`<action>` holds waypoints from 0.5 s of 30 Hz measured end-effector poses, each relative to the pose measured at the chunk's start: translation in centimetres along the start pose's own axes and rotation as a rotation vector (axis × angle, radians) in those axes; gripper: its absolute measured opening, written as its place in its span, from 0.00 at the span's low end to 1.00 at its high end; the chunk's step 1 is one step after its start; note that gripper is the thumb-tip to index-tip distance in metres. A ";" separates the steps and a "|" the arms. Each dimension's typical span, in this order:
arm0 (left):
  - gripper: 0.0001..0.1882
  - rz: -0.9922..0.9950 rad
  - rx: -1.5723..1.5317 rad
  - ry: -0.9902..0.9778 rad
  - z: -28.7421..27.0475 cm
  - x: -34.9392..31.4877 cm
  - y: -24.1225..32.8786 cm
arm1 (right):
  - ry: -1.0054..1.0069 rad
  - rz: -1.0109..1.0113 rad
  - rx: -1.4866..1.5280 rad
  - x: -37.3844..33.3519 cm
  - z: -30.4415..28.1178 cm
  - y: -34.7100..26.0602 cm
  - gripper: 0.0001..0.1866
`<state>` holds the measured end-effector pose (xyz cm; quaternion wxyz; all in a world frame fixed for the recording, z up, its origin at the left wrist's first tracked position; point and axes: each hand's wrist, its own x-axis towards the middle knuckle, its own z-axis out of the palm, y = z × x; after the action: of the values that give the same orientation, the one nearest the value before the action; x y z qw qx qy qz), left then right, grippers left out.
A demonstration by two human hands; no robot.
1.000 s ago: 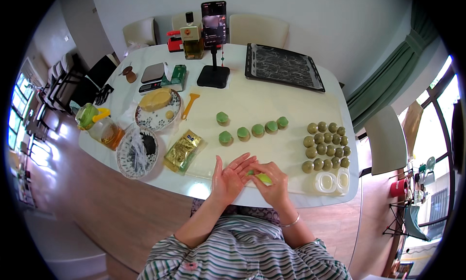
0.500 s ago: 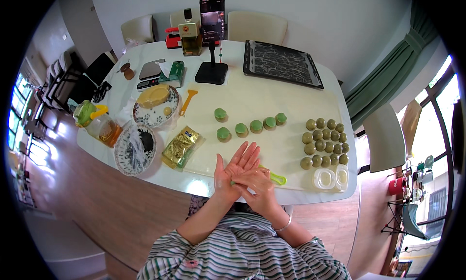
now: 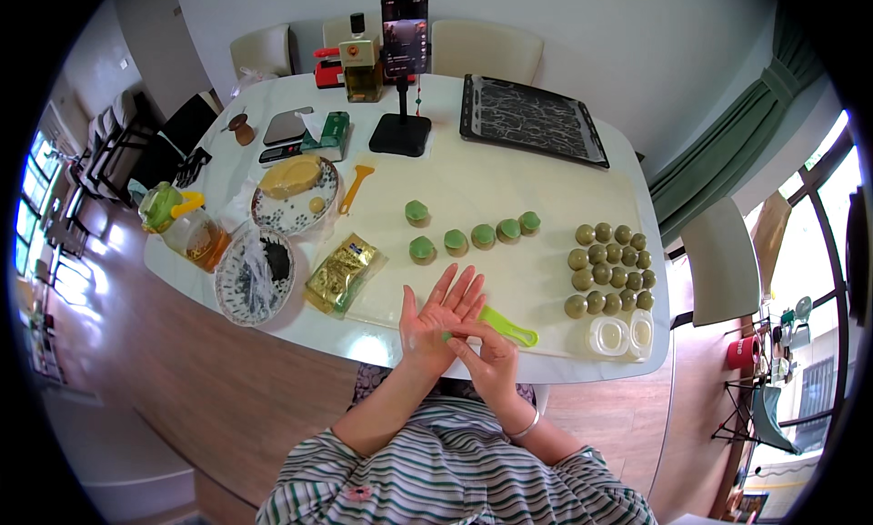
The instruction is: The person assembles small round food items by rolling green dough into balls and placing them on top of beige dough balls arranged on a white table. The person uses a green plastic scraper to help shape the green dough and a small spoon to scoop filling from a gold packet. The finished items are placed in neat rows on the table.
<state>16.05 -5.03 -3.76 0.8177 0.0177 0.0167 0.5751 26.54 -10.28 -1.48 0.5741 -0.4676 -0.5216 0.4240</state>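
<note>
My left hand (image 3: 426,332) lies palm up with its fingers stretched out, just off the table's front edge. Over its palm, my right hand (image 3: 489,363) pinches a tiny piece of green dough (image 3: 446,336) between thumb and fingers. Beyond them, several green-topped dough balls (image 3: 456,241) stand on the pale mat (image 3: 555,270). A lime-green scraper (image 3: 511,328) lies just past my right hand, partly hidden by it. Several plain olive-coloured balls (image 3: 601,274) sit in rows at the right.
At the left are a gold packet (image 3: 344,272), a bowl with plastic wrap (image 3: 238,299), a plate (image 3: 284,217) of yellow dough, an orange spatula (image 3: 355,190) and a jug (image 3: 182,227). Clear lids (image 3: 607,336) lie front right. A phone stand (image 3: 400,136) and black baking tray (image 3: 532,120) stand behind.
My right fingers have drawn back from across the left palm into a pinch, bringing the green dough more into sight. The left hand stays palm up. The view has shifted slightly.
</note>
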 end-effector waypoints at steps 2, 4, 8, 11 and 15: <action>0.42 0.014 0.041 0.009 -0.1 0.1 0.1 | -0.095 -0.098 -0.092 0.4 -0.4 0.2 0.13; 0.43 0.010 0.048 -0.004 -0.2 0.1 0.1 | -0.161 -0.201 -0.193 0.6 -0.5 0.1 0.13; 0.42 0.010 0.107 0.004 -0.1 0.1 0.1 | -0.188 -0.292 -0.264 0.6 -0.2 0.1 0.14; 0.42 0.011 0.214 0.042 0.2 -0.1 0.1 | -0.185 -0.231 -0.217 0.7 -0.1 0.1 0.13; 0.42 -0.011 0.189 0.054 0.3 -0.1 0.1 | -0.215 -0.068 -0.152 1.1 -0.7 1.4 0.13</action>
<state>15.94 -5.11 -3.48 0.8149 0.0794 0.0930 0.5666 27.30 -8.99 -2.69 0.4919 -0.4435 -0.6263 0.4114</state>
